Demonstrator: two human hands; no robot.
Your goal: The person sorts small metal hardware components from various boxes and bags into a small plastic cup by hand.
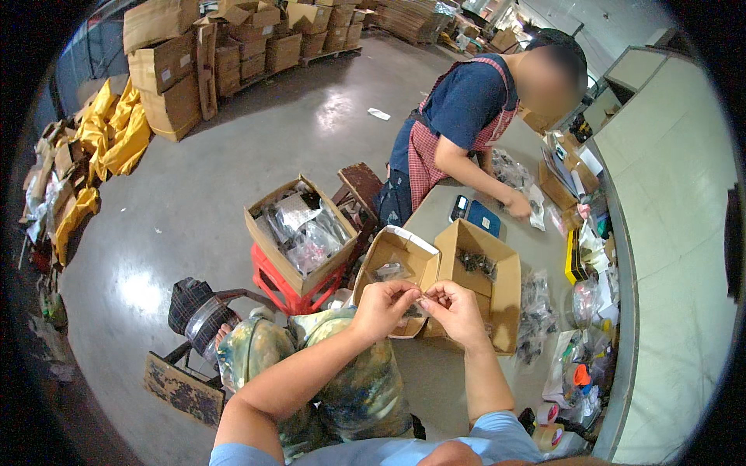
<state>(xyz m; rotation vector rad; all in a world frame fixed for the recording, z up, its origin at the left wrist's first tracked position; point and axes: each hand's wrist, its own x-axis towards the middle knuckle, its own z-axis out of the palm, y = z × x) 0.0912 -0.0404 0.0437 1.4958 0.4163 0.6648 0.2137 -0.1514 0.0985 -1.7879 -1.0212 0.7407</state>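
Your left hand [383,307] and right hand [457,309] meet fingertip to fingertip, pinching a tiny item too small to identify. They hover above two open brown cardboard boxes [474,276] on the grey worktop [435,380].

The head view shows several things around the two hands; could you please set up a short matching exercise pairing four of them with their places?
Things:
1. red plastic stool
2. blue flat case
3. yellow sheeting
4. tape rolls

Places:
A. on the floor by the stacked boxes, far left
B. under the open box of bagged parts
C. on the table by the co-worker's hand
D. at the table's near right end

Pairs: 1-B, 2-C, 3-A, 4-D
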